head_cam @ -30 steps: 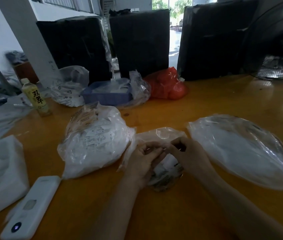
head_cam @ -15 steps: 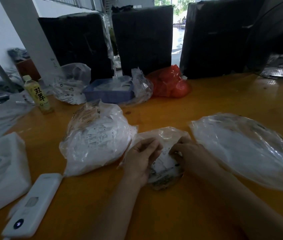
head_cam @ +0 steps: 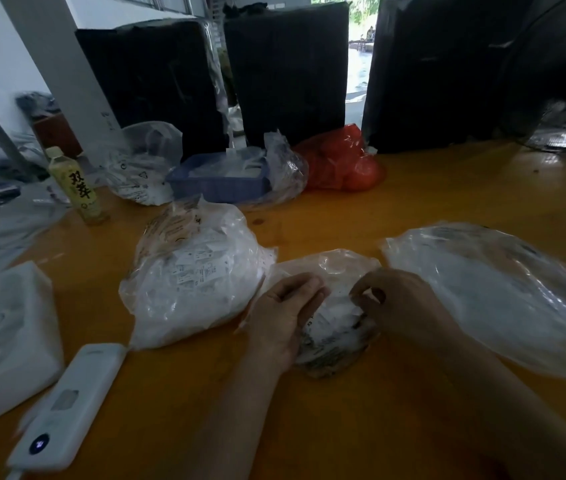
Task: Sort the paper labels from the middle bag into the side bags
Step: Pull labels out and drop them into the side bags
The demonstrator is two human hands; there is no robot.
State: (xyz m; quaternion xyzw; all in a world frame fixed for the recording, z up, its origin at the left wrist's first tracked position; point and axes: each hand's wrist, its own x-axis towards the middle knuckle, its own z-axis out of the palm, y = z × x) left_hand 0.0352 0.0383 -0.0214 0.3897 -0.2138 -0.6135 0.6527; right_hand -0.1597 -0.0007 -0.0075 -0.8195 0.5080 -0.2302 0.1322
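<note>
A yellow drink bottle (head_cam: pixel 75 187) stands on the orange table (head_cam: pixel 447 195), near its left edge. A white power bank (head_cam: pixel 67 407) lies close by, with a small light on. Beside it sits a white foam block (head_cam: pixel 1 337). Farther back are a blue basket (head_cam: pixel 219 181) in clear plastic, a red bag (head_cam: pixel 342 164), and three big black boxes (head_cam: pixel 288 71). On the far right is maybe a fan (head_cam: pixel 565 133).
</note>
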